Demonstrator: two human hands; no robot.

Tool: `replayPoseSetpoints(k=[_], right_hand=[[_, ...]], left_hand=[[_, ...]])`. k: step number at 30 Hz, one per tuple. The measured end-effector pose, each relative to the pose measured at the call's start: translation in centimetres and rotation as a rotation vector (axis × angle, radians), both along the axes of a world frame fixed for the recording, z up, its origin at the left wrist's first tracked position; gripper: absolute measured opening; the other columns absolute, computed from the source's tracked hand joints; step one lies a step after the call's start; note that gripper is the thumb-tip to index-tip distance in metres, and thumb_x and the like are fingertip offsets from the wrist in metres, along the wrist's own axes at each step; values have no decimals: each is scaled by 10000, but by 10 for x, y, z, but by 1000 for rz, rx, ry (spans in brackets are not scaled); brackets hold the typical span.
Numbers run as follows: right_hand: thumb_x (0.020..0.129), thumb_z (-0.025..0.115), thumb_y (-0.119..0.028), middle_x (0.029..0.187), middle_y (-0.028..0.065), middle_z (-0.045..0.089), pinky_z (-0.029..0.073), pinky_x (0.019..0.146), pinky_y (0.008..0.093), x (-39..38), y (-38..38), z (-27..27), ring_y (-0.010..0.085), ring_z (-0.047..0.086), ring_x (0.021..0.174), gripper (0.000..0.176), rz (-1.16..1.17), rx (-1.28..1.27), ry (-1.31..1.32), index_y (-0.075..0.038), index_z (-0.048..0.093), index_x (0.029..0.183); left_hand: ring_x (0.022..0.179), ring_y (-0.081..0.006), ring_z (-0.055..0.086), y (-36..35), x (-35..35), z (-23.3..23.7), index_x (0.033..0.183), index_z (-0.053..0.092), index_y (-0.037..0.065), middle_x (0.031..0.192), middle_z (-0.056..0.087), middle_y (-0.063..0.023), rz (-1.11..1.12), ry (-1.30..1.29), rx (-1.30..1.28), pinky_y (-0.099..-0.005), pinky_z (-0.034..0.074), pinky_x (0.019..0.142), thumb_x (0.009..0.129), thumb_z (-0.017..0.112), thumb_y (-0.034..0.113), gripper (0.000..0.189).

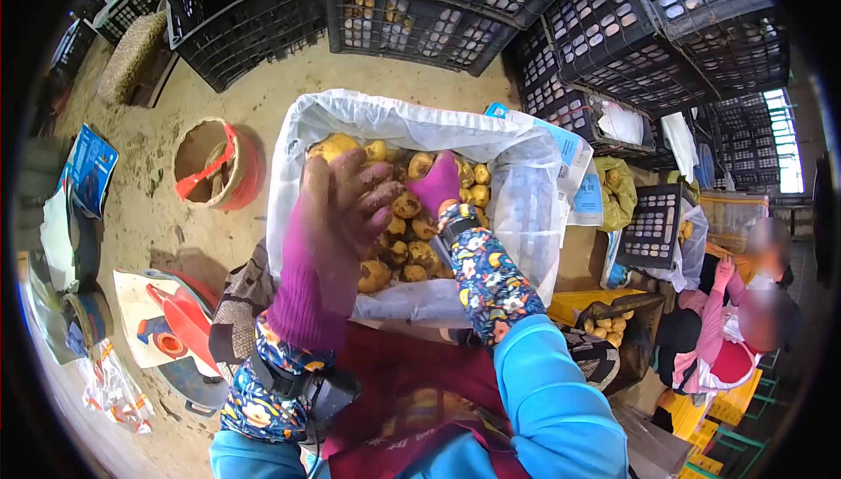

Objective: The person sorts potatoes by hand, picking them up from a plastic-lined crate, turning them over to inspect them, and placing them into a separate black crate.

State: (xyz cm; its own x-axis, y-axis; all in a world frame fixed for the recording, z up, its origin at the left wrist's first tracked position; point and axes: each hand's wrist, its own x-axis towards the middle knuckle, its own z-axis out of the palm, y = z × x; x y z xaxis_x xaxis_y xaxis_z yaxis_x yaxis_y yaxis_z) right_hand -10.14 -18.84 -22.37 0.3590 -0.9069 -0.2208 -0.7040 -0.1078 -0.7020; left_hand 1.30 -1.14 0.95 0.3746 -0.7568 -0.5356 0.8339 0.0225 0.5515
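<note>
A crate lined with white plastic (517,216) stands before me, holding many potatoes (424,256). My left hand (350,194), in a purple glove with soil-stained fingers, is over the left part of the crate. Its fingers are spread and slightly blurred, and a large potato (333,145) shows just beyond them. My right hand (436,185), in a purple glove too, reaches down into the heap. Its thumb and fingers close about a potato (420,164) there; part of the fingers is hidden.
Black plastic crates (420,28) are stacked at the back and right. A red bucket (219,164) with a red-handled tool stands left. Nearer lie a red scoop-like thing (182,321) and papers. At the right, a person (714,330) in pink sits near yellow crates and a bag of potatoes (609,330).
</note>
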Motion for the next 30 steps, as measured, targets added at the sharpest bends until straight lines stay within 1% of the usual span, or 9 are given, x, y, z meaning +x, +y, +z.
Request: replayPoseSetpoints(k=[5,8,12,15,17,21,23,24,30], right_hand=[[747,795,-166,1119,110,591,507,856,307,-33,20,97,175,596,982,632,17,515,-785,9,483,1268],[802,756,-150,1091,79,612,481,903,297,-41,36,165,156,592,1000,521,485,-325,-443,-4,532,1249],[859,708,-221,1089,81,643,499,886,327,-51,49,193,212,618,997,348,118,157,-930,-14,623,1125],[867,703,-278,1131,127,644,493,905,349,-77,33,142,267,617,1039,418,0,-65,-379,18,603,1144],[868,694,-334,1138,175,638,489,906,363,-80,57,161,295,618,1066,481,93,-205,-539,31,591,1164],[907,652,-327,1033,120,669,503,814,318,-71,98,193,201,628,951,412,62,-315,-664,18,629,1131],[922,635,-308,971,104,677,503,769,293,-78,92,185,176,627,873,385,-89,81,-814,21,630,1121],[952,583,-293,887,83,669,489,717,276,-84,86,174,172,618,779,332,-230,122,-770,11,638,1073],[997,499,-314,1008,102,629,549,809,337,-96,104,213,208,641,940,388,12,543,-772,-26,524,1255]], left_hand=[[1150,-211,530,-1,-18,-5,1405,392,126,1318,494,-86,-116,-271,82,-333,463,929,978,491,450,545],[1182,-239,529,-1,-33,-24,1394,402,157,1319,500,-76,-199,-265,97,-410,457,972,972,504,383,490],[1120,-265,599,-6,-35,-55,1277,496,67,1220,589,-104,-305,132,-246,-480,513,917,939,524,308,416],[1116,-297,591,-10,-36,-46,1301,452,95,1217,572,-110,-208,251,-292,-520,521,904,975,437,311,391],[1117,-318,588,-6,-31,-62,1310,446,93,1232,564,-122,-295,-314,-508,-543,495,938,973,425,296,394],[1160,-343,558,-9,-37,-44,1335,411,72,1275,535,-153,-214,185,-483,-529,464,990,963,467,309,445],[1185,-335,540,-8,-39,-27,1350,381,60,1299,517,-164,-277,208,-530,-518,462,996,969,472,326,473],[1191,-337,545,-4,-39,-13,1285,424,29,1318,529,-183,-315,334,-595,-474,442,1043,888,484,75,404],[1270,-330,482,-9,-51,-38,1224,488,28,1360,462,-199,-162,-746,-618,-471,433,1031,916,419,39,316]])
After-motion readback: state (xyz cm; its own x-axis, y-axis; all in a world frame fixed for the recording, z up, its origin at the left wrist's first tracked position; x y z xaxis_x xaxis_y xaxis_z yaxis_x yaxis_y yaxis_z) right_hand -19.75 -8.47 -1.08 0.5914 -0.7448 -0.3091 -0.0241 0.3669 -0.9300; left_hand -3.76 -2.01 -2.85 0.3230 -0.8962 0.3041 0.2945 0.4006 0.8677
